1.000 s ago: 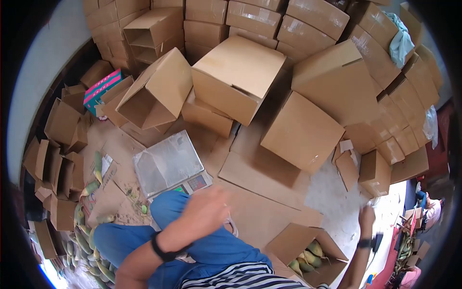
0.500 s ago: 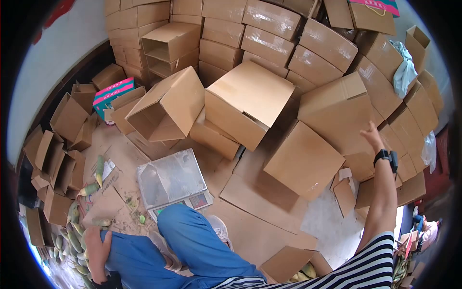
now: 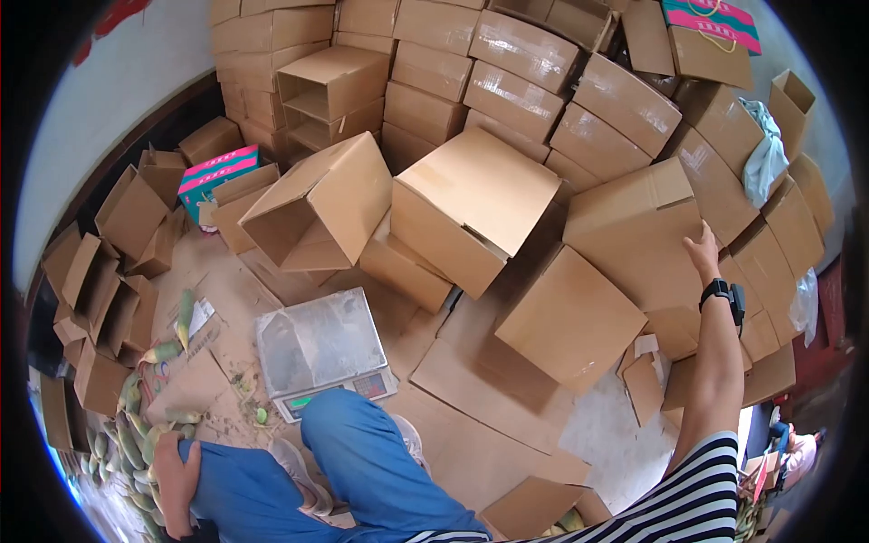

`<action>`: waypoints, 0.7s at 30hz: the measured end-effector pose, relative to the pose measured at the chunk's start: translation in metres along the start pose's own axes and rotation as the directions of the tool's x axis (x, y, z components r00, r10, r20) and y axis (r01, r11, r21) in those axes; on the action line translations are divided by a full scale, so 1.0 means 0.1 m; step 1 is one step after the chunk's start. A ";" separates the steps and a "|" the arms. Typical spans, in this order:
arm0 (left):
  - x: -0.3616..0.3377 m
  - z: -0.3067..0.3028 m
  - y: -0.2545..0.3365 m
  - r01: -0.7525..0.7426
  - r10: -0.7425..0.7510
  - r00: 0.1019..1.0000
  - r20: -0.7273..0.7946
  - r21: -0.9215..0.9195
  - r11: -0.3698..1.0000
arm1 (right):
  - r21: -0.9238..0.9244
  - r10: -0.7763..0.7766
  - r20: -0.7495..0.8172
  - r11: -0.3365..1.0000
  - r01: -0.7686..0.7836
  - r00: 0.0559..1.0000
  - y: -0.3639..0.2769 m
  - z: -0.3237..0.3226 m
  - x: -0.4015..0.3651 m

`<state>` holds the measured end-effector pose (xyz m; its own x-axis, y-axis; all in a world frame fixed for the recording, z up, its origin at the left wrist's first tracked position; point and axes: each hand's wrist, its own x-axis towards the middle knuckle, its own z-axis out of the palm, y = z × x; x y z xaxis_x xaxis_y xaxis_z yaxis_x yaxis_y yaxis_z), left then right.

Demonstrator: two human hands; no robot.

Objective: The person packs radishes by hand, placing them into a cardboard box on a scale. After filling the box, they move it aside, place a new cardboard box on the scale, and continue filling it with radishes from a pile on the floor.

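My right hand, with a dark band at the wrist, is at the right edge of a large cardboard box. Its thumb lies on the near face and the fingers close over the edge, partly hidden. That box leans against another cardboard box in front of it. On my bent left knee rests my left hand, fingers laid along the blue trouser leg, holding nothing. Long green radish-like vegetables lie on the floor beside it. A scale with a plastic-covered pan stands before my knees.
Stacked cardboard boxes line the back wall. Two more large boxes, an open one and one with a flat top, stand mid-floor. Smaller open boxes crowd the left. Another person is at the far right.
My right hand has closed from a spread reach onto the box edge. The whole view has shifted slightly. My left hand stays on the knee.
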<state>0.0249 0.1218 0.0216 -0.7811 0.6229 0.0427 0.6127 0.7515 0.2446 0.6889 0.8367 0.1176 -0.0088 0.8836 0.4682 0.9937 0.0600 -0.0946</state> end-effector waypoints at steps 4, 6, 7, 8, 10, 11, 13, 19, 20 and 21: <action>-0.04 0.02 0.04 -0.042 0.040 0.998 -0.052 -0.032 0.999 | -0.152 -0.011 -0.004 0.988 0.010 1.000 -0.19 -0.11 -0.19; -0.01 0.04 0.02 -0.032 0.030 0.998 -0.047 -0.038 0.999 | -0.129 -0.034 -0.112 0.992 0.020 0.993 -0.25 -0.08 -0.35; 0.01 0.06 -0.02 -0.026 0.026 0.999 -0.032 -0.020 0.999 | -0.099 -0.059 -0.224 0.994 0.037 0.973 -0.35 -0.07 -0.44; 0.03 0.07 -0.04 -0.018 0.018 1.000 -0.020 -0.001 1.000 | -0.096 -0.055 -0.222 0.995 0.035 0.973 -0.46 -0.07 -0.51; 0.03 0.05 0.00 -0.020 0.021 1.000 -0.023 0.021 1.000 | -0.171 -0.378 -0.563 0.923 0.345 0.735 -0.90 -0.18 -0.68; 0.04 0.05 0.02 -0.023 0.024 1.000 -0.021 0.039 0.999 | -0.038 -0.376 -0.470 0.913 0.407 0.799 -1.12 -0.10 -0.79; 0.05 0.05 0.04 -0.014 0.015 1.000 -0.013 0.043 0.999 | 0.387 -0.297 -0.175 0.856 0.343 0.939 -1.55 0.26 -1.00; 0.03 0.05 0.09 -0.033 0.035 0.999 -0.040 0.034 0.999 | 0.534 -0.080 0.839 -0.065 -0.843 0.538 -2.94 1.58 -1.52; 0.02 0.05 0.10 -0.039 0.040 0.997 -0.070 0.009 0.999 | 0.449 -0.018 0.886 -0.218 -0.866 0.464 -3.14 1.74 -1.54; 0.01 0.03 0.11 -0.039 0.040 0.996 -0.079 0.017 0.999 | 0.550 -0.136 0.780 -0.319 -0.772 0.611 -3.26 1.83 -1.65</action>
<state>0.0311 0.1311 0.0212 -0.7628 0.6336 0.1289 0.6447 0.7301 0.2265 0.3458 0.7563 -0.0890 -0.2272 0.8941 -0.3859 -0.3712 -0.4459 -0.8145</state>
